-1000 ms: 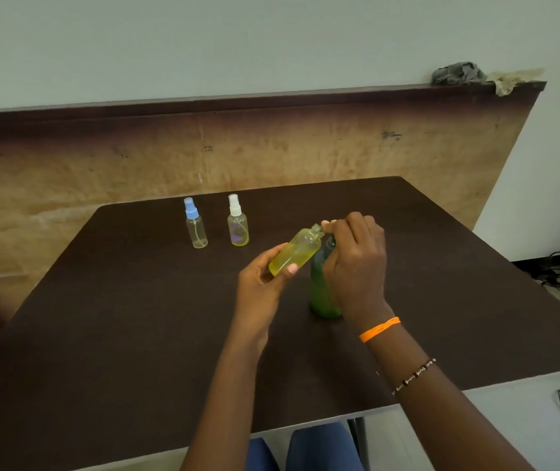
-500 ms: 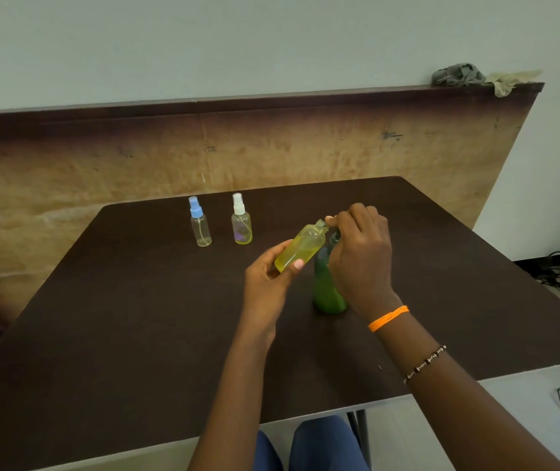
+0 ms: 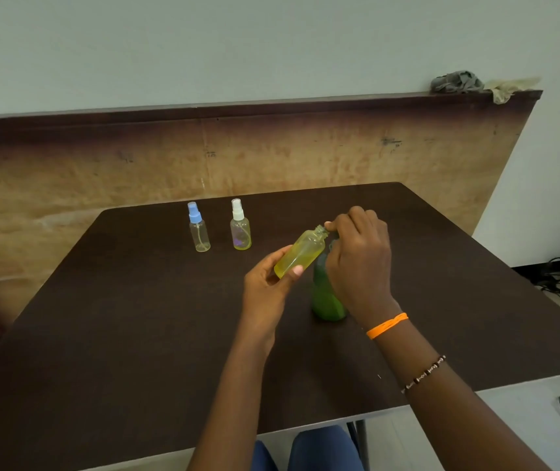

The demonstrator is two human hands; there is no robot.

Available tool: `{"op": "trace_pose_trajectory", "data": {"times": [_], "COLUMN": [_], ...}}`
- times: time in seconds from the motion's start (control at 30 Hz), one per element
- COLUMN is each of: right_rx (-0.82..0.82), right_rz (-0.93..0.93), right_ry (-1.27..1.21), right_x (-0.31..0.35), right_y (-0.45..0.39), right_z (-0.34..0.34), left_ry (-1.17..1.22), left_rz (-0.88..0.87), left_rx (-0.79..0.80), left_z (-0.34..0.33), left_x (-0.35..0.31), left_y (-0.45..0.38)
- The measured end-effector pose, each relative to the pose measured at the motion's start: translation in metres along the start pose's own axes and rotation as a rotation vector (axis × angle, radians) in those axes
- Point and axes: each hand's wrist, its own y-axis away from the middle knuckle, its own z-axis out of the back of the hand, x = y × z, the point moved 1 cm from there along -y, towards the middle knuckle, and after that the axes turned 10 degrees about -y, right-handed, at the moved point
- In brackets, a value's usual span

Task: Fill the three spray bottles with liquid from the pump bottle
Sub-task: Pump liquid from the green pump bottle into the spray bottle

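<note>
My left hand [image 3: 266, 287] grips an uncapped spray bottle [image 3: 300, 251] with yellowish liquid, tilted so its open neck points up and right. The neck meets the top of the green pump bottle [image 3: 326, 297], which stands on the dark table [image 3: 119, 334]. My right hand [image 3: 360, 256] is curled over the pump head and hides it; its fingertips sit at the spray bottle's neck. Two capped spray bottles stand at the back: one with a blue cap [image 3: 198, 227] and one with a white cap [image 3: 239, 225] holding a little yellow liquid.
A wooden panel [image 3: 271, 158] rises behind the table, with crumpled cloths [image 3: 456, 82] on its top ledge at the right. Cables [image 3: 557, 280] lie on the floor to the right. The table's near edge runs just above my knees.
Both hands and the tilted spray bottle keep their pose at the pump head. The view has shifted slightly; nothing on the table has moved.
</note>
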Motion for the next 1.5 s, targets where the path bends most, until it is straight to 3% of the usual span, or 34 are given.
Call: {"op": "trace_pose_trajectory", "data": {"times": [0.3,0.53,0.77,1.0,1.17,1.4,1.5], "right_rx": [-0.087,0.010,-0.106,-0.029,-0.114,0.012,-0.023], "right_rz": [-0.022,-0.022,-0.019,0.010,0.004,0.023,-0.005], "right_ry": [-0.010,-0.028,-0.043,-0.019,-0.022,-0.012,-0.014], "right_x": [-0.004,0.001,-0.005,-0.003,-0.004,-0.006,-0.004], "right_y": [0.013,-0.001,0.013,0.001,0.015,-0.003,0.004], "right_z": [-0.010,0.001,-0.010,-0.003,-0.009,-0.001,-0.001], "left_ry": [-0.003,-0.009,-0.005,-0.010,-0.018,-0.016,-0.016], "left_rz": [-0.020,-0.030,-0.026,-0.035,-0.032,-0.041,-0.041], "left_rx": [-0.014,0.001,-0.025,-0.011,-0.024,-0.009,-0.009], "left_z": [-0.001,0.001,-0.002,0.002,-0.001,0.001,0.000], "left_x": [0.001,-0.002,0.001,-0.004,0.001,-0.001,0.001], "left_y": [0.001,0.000,0.000,0.001,-0.001,-0.002,-0.003]}}
